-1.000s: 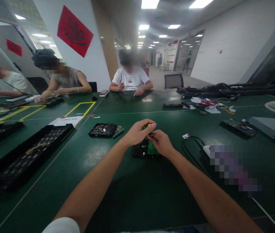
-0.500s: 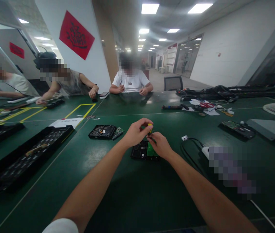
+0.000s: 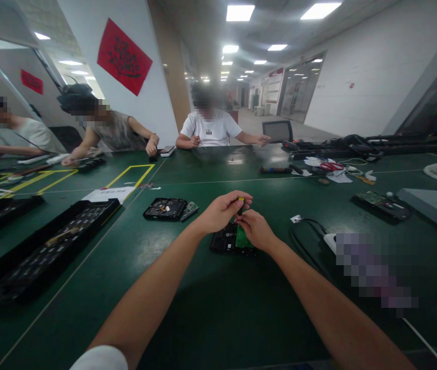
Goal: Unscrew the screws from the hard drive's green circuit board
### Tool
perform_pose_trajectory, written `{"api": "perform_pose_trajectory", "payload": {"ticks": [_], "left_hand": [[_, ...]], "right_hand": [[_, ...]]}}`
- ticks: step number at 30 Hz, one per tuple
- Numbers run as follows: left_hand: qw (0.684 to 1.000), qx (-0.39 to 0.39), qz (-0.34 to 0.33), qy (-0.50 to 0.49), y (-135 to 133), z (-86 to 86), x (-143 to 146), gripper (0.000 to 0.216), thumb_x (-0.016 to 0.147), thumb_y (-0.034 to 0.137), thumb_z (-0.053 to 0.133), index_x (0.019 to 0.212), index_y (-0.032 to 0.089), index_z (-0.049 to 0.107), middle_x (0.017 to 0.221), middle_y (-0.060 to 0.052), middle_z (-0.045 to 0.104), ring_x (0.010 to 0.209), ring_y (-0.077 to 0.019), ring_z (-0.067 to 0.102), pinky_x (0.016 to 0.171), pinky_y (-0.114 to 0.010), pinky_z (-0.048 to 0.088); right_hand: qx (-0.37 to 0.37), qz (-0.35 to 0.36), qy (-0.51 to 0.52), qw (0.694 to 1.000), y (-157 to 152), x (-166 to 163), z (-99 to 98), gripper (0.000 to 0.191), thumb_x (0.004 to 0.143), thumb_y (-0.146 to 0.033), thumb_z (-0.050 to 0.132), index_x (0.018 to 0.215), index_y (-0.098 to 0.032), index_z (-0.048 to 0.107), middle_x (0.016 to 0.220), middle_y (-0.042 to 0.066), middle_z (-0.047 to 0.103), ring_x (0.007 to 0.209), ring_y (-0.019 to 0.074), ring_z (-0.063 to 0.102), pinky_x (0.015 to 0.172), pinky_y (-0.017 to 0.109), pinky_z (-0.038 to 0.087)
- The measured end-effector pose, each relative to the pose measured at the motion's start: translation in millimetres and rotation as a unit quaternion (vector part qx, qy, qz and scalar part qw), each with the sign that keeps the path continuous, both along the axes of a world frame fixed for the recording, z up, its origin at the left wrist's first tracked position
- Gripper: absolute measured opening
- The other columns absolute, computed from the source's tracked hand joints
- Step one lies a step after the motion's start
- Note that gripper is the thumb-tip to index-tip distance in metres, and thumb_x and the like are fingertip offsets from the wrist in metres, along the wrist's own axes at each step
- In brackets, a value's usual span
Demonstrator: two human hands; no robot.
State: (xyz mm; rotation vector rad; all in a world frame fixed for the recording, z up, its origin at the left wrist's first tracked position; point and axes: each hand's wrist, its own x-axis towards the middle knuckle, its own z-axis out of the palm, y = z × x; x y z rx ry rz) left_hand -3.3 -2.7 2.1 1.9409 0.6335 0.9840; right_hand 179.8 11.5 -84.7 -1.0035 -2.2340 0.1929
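My left hand (image 3: 221, 213) is closed around a small screwdriver (image 3: 241, 200), whose yellow top shows between thumb and fingers. The tool stands roughly upright over a black hard drive (image 3: 223, 242) lying on the table. My right hand (image 3: 259, 231) is pinched at the tool's lower end, low over the drive's green circuit board (image 3: 243, 238). Fingers hide the screwdriver's tip and part of the board. Left of my hands lies another opened drive (image 3: 164, 209), with a loose circuit board (image 3: 190, 209) beside it.
Black trays (image 3: 54, 241) stand on the left of the green table (image 3: 203, 318). To the right are a cable (image 3: 299, 241), a power strip (image 3: 329, 241), another hard drive (image 3: 380, 205) and a grey box (image 3: 432, 205). A person (image 3: 208, 128) sits opposite; others sit at left.
My left hand has turned slightly about the screwdriver, and the yellow top shows less. Both hands stay over the drive. The person opposite has stretched an arm out to my right.
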Motion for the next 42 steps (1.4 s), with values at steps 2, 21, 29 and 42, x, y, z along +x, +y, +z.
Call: {"api": "perform_pose_trajectory", "payload": {"ticks": [2,21,29,42], "left_hand": [[0.998,0.035,0.057,0.013,1,-2.4,1,0.031,0.097,0.036,0.05,0.123,0.021,0.059,0.113,-0.008,0.065,0.098,-0.0185,0.064,0.069,-0.026,0.054],[0.992,0.058,0.113,0.019,1,-9.8,10,0.032,0.094,0.04,0.056,0.119,0.02,0.059,0.108,-0.007,0.065,0.088,-0.0154,0.062,0.069,-0.025,0.052],[1.0,0.005,0.01,-0.02,4,-6.2,3,0.038,0.099,0.035,0.048,0.133,0.021,0.058,0.123,-0.012,0.064,0.109,-0.0213,0.063,0.079,-0.029,0.057],[0.983,0.101,0.141,0.054,3,-4.7,3,0.03,0.085,0.033,0.067,0.112,0.02,0.065,0.102,-0.005,0.068,0.09,-0.017,0.064,0.071,-0.027,0.054]], "right_hand": [[-0.013,0.003,0.011,1.0,-1,0,0.2,0.011,0.094,-0.017,0.057,0.087,-0.018,0.064,0.09,0.006,0.068,0.086,0.02,0.061,0.08,0.033,0.046],[-0.017,-0.004,0.001,1.0,1,4,-2.3,0.006,0.094,-0.022,0.057,0.096,-0.019,0.061,0.096,0.008,0.068,0.092,0.0224,0.062,0.085,0.036,0.046],[-0.021,0.011,-0.015,1.0,-1,4,2.7,0.007,0.094,-0.019,0.054,0.096,-0.019,0.061,0.096,0.007,0.067,0.091,0.0212,0.06,0.084,0.035,0.045],[-0.035,0.017,-0.004,0.999,-1,3,2.5,0.012,0.094,-0.017,0.053,0.099,-0.019,0.063,0.101,0.007,0.069,0.096,0.0219,0.062,0.087,0.036,0.047]]}}
